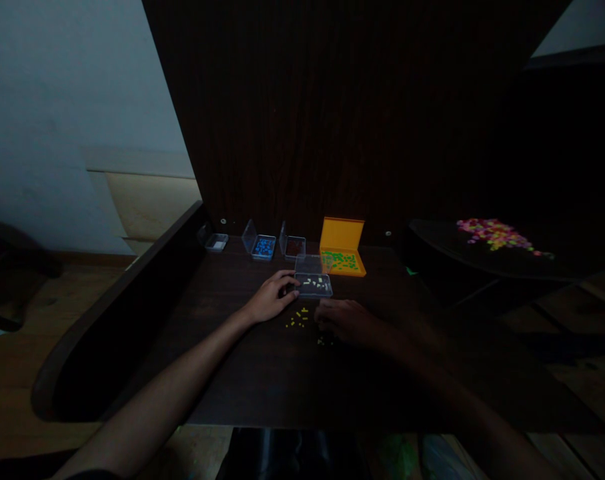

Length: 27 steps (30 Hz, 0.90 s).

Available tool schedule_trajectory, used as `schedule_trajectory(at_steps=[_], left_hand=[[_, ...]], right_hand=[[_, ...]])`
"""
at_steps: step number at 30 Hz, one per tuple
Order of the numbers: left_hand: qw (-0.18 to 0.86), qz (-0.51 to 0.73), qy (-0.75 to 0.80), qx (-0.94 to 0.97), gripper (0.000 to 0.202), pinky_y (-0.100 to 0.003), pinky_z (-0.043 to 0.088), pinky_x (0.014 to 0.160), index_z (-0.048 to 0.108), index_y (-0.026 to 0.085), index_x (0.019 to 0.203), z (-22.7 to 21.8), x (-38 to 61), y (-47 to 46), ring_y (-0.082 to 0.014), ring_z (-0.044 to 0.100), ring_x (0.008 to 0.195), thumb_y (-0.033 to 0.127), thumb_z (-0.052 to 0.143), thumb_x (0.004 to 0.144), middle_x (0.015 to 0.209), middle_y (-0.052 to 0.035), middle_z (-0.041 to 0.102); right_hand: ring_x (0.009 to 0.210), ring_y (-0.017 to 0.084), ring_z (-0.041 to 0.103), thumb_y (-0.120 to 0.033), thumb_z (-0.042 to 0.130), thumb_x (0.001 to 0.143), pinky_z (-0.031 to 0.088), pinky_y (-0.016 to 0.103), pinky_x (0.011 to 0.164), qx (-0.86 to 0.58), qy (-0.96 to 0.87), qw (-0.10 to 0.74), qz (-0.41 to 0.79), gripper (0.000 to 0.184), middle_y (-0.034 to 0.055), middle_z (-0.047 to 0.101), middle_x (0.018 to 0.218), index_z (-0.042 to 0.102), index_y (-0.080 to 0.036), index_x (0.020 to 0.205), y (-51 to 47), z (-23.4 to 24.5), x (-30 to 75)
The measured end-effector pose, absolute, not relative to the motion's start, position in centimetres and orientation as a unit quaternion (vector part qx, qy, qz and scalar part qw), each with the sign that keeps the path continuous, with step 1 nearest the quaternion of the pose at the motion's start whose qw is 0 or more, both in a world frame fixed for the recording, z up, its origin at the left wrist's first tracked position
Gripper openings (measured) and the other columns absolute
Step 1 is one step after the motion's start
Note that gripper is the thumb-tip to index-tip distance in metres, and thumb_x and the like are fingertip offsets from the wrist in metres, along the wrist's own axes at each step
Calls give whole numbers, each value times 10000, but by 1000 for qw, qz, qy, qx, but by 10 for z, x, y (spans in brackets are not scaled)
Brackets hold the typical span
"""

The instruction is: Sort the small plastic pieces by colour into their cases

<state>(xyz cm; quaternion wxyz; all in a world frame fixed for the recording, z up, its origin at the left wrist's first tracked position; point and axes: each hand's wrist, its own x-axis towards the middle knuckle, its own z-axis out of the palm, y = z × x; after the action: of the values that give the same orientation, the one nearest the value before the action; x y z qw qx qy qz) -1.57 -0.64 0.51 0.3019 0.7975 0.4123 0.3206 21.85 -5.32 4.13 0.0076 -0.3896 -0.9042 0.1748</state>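
Note:
My left hand (pixel 273 297) rests at the left end of a clear plastic box (pixel 315 294), its thumb and fingers steadying that edge. Pale small pieces lie inside the box, and its clear lid (pixel 312 264) is raised behind. Just in front of the box, my right hand (pixel 345 320) is closed in a pinch, fingertips down over the tabletop; whatever it holds is hidden. Small yellow pieces (pixel 298 319) are scattered between my hands. A few pale pieces (pixel 325 342) lie below my right hand.
Behind stand an orange box (pixel 355 271) with green pieces, a clear box of blue pieces (pixel 265 247), one with dark reddish pieces (pixel 295 247), and a small clear case (pixel 217 243). A colourful heap (pixel 499 235) sits on the right-hand shelf. A raised side panel (pixel 127 300) bounds the left.

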Motion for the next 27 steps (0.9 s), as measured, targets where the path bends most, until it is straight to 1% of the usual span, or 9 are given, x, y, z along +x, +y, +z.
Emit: schedule_trajectory(at_steps=[6,9,13,19,23,27], left_hand=[[300,319,409,800,232,-339,524,782,651,184,1024,5,-16,-6,-136,598,758,325,561,864,1328,-110,518],[297,321,408,801,236,-336,525,765,648,185,1028,4,-16,-6,-126,586,727,331,560,864,1321,-105,521],[295,327,403,802,235,-337,529,763,646,187,1021,3,-16,-6,-127,590,732,338,557,865,1319,-102,521],[301,325,408,798,227,-332,533,765,647,191,1018,5,-16,-7,-121,588,721,332,563,861,1326,-96,520],[305,322,413,795,223,-330,532,770,650,187,1009,5,-15,-7,-122,588,722,326,565,858,1333,-103,518],[299,327,411,797,223,-331,532,773,654,188,1005,4,-15,-7,-128,595,736,330,566,858,1334,-104,524]], right_hand=[[836,144,567,-206,501,914,329,248,640,-388,-909,-5,154,109,36,581,1073,580,-220,988,-52,42,217],[844,139,564,-178,505,908,332,243,652,-383,-910,2,160,111,33,588,1058,579,-214,982,-53,43,218],[866,140,568,-145,511,900,333,239,670,-380,-909,5,172,123,29,604,1021,581,-209,979,-53,42,219],[854,140,569,-115,497,889,323,242,650,-384,-907,17,169,137,29,601,1013,581,-207,946,-53,40,217],[840,137,568,-116,478,898,348,240,660,-384,-907,25,169,135,35,596,1004,578,-200,935,-53,38,216],[838,141,566,-150,432,934,401,247,712,-368,-912,48,174,153,50,593,993,579,-193,935,-52,35,216]])
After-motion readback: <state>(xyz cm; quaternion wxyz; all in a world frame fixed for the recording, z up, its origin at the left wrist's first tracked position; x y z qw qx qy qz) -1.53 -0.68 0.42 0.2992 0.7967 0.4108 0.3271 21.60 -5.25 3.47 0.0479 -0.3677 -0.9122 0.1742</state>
